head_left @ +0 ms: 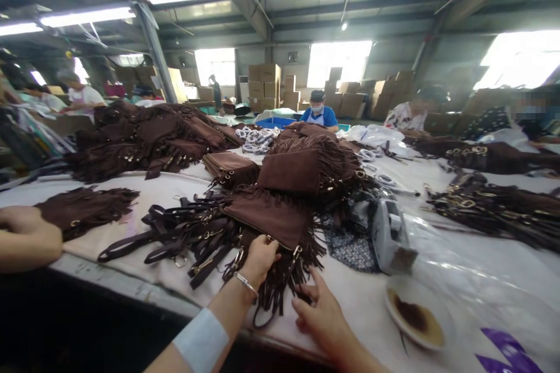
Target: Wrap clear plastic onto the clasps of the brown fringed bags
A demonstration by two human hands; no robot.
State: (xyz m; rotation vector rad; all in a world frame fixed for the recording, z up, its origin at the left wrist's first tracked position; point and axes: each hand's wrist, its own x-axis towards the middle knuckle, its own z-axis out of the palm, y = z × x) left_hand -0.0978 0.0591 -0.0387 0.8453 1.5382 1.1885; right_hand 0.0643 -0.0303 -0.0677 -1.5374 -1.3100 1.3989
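A brown fringed bag point(271, 213) lies at the front middle of the table, its zipped edge toward me. My left hand point(261, 257), with a bracelet at the wrist, is closed on that edge near a gold metal fitting. Just right of it, my right hand point(318, 309) is at the hanging fringe, thumb and fingers apart around dark strands; whether it grips any is unclear. Brown straps point(175, 233) with gold clasps spread to the left of the bag. Behind it, more brown bags point(291, 170) are stacked.
A white tape dispenser point(391, 236) and a dish with dark brown stuff point(415, 315) stand at right on plastic sheeting. Another person's arm point(30, 239) reaches in at far left beside a fringed piece point(87, 210). Large bag piles point(149, 134) and several people are farther back.
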